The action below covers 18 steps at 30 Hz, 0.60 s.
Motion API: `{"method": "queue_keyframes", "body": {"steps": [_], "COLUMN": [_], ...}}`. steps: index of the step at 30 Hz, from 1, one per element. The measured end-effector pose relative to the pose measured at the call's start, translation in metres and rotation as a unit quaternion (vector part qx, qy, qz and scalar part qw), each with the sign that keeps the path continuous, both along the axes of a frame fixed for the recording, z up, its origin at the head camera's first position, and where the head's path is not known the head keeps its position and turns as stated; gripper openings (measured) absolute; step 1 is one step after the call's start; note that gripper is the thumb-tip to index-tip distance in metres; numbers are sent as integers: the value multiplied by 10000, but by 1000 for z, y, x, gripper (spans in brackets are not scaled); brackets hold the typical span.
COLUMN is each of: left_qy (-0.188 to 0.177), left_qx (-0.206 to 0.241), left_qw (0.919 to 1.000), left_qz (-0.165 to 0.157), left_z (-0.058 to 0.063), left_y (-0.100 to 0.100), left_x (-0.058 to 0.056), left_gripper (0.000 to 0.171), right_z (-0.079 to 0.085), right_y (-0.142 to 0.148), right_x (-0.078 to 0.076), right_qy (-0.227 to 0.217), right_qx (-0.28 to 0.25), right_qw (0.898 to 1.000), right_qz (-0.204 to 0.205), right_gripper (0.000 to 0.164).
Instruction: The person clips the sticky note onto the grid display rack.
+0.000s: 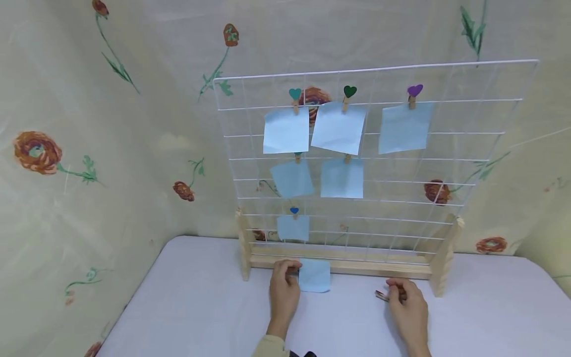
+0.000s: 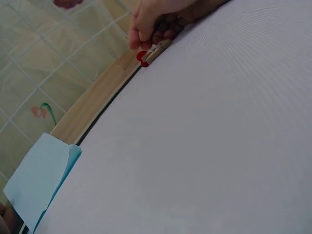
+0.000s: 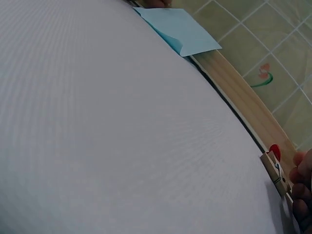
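Note:
My left hand [image 1: 284, 293] pinches the left edge of a light blue sticky note [image 1: 314, 276] in front of the rack's wooden base. The lower edge of this note curls in the right wrist view. Farther right, close over the tabletop, my right hand [image 1: 409, 310] holds a small wooden clothespin [image 3: 275, 173] with a red heart [image 3: 275, 151] on it. Behind both hands stands a white wire grid rack [image 1: 401, 216]. Several blue notes [image 1: 342, 178] hang on it from heart clothespins, including a teal [image 1: 295, 93], a dark green [image 1: 350, 91] and a purple [image 1: 415, 90] one.
Wooden side feet [image 1: 446, 263] and a wooden crossbar [image 1: 379, 268] support the grid at the back of the white table [image 1: 187, 307]. A flower-patterned cloth [image 1: 134, 173] hangs behind and to the left. A small dark object [image 1: 310, 354] shows at the bottom edge.

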<state>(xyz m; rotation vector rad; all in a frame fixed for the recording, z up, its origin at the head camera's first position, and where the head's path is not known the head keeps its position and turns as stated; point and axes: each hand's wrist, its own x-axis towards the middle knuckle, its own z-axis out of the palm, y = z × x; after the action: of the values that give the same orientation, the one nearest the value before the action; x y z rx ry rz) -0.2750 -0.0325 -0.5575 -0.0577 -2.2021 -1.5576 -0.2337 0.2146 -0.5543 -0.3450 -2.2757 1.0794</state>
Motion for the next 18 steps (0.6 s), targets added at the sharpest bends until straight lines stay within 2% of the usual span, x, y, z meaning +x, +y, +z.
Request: {"method": "queue_keyframes", "body": {"steps": [7,14,18], "left_qy": [-165,-347,-407], "left_qx": [-204,-366,-222], "left_qw": [9995,9950,9933], "left_qz": [-178,-862,-1057], "left_z": [0,-2,-3], "left_y": [-3,-4,-5], "left_x": [0,-1,-3], "left_gripper": [45,48,47], "right_z": [-4,-3,-2], "right_y": [-4,-3,-1], "right_x": [0,0,-1], "right_qy": [-54,-156,-135], "right_qx": [-47,-41,21], "right_qw": [10000,9998,9997], "right_qz": [-5,149,178], "right_gripper": [16,14,14]}}
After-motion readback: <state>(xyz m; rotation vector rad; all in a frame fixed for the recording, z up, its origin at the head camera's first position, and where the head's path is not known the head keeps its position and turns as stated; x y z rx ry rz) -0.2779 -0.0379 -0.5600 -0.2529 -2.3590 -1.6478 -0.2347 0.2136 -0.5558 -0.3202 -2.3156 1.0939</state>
